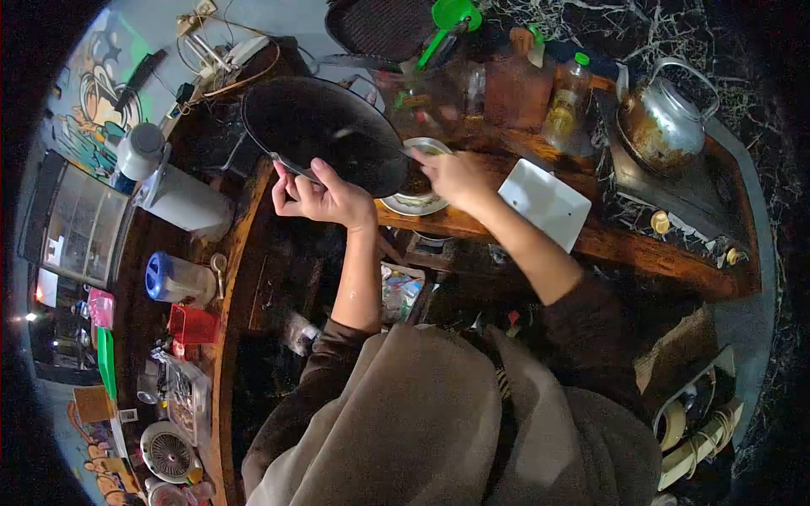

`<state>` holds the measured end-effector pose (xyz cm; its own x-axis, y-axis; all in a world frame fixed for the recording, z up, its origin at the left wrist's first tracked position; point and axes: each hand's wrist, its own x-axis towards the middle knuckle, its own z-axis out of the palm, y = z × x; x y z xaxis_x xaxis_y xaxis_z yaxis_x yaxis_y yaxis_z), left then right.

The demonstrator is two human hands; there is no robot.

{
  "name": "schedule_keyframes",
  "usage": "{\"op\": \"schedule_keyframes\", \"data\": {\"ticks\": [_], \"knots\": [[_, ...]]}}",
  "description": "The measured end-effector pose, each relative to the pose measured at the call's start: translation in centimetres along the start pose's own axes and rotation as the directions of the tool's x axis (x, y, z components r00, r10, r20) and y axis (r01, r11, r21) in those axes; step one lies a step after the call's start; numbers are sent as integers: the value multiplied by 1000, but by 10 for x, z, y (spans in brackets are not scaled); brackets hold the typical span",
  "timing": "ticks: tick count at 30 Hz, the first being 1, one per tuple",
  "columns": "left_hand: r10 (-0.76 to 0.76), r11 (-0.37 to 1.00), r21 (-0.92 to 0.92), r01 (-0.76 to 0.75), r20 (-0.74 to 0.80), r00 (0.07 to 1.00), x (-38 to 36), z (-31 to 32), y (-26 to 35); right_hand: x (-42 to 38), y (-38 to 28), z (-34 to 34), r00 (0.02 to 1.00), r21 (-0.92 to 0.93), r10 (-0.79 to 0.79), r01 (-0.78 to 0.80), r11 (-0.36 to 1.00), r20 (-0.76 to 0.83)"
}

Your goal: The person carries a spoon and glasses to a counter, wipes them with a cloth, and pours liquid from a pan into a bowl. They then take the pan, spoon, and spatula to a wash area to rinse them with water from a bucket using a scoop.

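Head view, folks: left hand curled round the near edge of a tilted dark pan, partly blocking a plate; right hand bunched near its rim; can't tell what those fingers grip.

The wooden desk turns a corner here. On it sits a dish, with a white board beside it reaching over the front edge. A bottle stands behind, a stove rightward; leftward, a blue-lidded jug and a red tub.
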<state>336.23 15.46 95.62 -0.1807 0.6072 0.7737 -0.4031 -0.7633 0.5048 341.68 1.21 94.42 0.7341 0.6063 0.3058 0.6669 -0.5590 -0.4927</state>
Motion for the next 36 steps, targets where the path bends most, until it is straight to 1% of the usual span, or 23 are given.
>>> {"op": "schedule_keyframes", "data": {"ticks": [1, 2, 3, 4, 5, 6, 8, 9, 12, 14, 15, 17, 18, 20, 23, 25, 27, 29, 31, 32, 34, 35, 36], "knots": [[-2, 1000, 5, 2, -3, 1000, 1, 1, -1, -5, 11, -7, 987, 72, 96, -106, 992, 127], [9, 1000, -25, -9, 5, 1000, 2, 1, 0, -12, 15, -25, 985, 41, 40, -47, 998, 168], [21, 998, -56, -20, 13, 1000, 2, 2, -1, -19, 22, -33, 985, -74, 87, -76, 994, 148], [22, 992, -121, -21, 13, 1000, 0, 3, -3, -22, 29, -43, 977, -153, 98, -70, 986, 187], [19, 993, -121, -17, 13, 1000, -1, 3, -5, -24, 33, -53, 968, -232, 113, -60, 971, 223], [16, 995, -101, -14, 17, 1000, -2, 3, -4, -27, 33, -60, 968, -233, 117, -63, 970, 224], [14, 996, -85, -12, 24, 1000, -3, 3, -6, -32, 32, -71, 970, -261, 168, -119, 958, 177], [36, 997, -63, -35, 20, 999, -4, 3, -8, -34, 36, -75, 970, -260, 171, -122, 958, 174], [67, 997, -34, -67, 20, 998, -5, 2, -12, -37, 39, -88, 962, -270, 203, -150, 951, 180], [77, 997, -23, -76, 20, 997, -5, 2, -13, -41, 29, -105, 947, -352, 250, -168, 921, 200], [62, 997, -44, -62, 6, 998, -5, 2, -13, -40, 30, -105, 947, -353, 251, -169, 920, 199], [46, 997, -65, -46, -8, 999, -5, 2, -13, -39, 31, -106, 956, -399, 264, -193, 896, 131], [59, 997, -40, -59, -12, 998, -4, 2, -11, -39, 31, -103, 955, -401, 264, -193, 896, 131], [72, 997, -16, -73, -17, 997, -3, 3, -9, -35, 30, -87, 995, -454, 93, -96, 886, -29], [97, 995, 3, -97, -31, 995, -2, 5, -6, -28, 23, -70, 996, -468, 92, -83, 880, -4], [50, 998, -31, -52, -48, 998, -1, 6, -6, -30, 17, -65, 996, -503, 90, -78, 861, -2], [53, 999, -7, -53, -50, 997, 1, 6, -7, -38, 13, -63, 998, -493, -24, -8, 870, -58], [53, 998, 18, -52, -49, 997, 1, 6, -8, -42, 7, -70, 999, -512, -6, -16, 859, -41], [42, 999, 10, -42, -70, 997, 1, 7, -10, -42, 2, -76, 976, -571, 141, -20, 821, 168], [42, 999, 10, -41, -69, 997, 1, 6, -11, -42, 1, -75, 975, -570, 142, -21, 821, 169], [40, 999, 21, -40, -39, 998, 0, 4, -13, -42, -2, -73, 993, -611, 111, -65, 789, 38], [40, 999, 17, -40, -36, 999, -1, 4, -13, -40, -5, -73, 993, -611, 114, -70, 789, 35], [42, 999, 12, -42, -30, 999, -2, 4, -12, -37, -8, -76, 994, -557, 110, -76, 827, 28]]}}
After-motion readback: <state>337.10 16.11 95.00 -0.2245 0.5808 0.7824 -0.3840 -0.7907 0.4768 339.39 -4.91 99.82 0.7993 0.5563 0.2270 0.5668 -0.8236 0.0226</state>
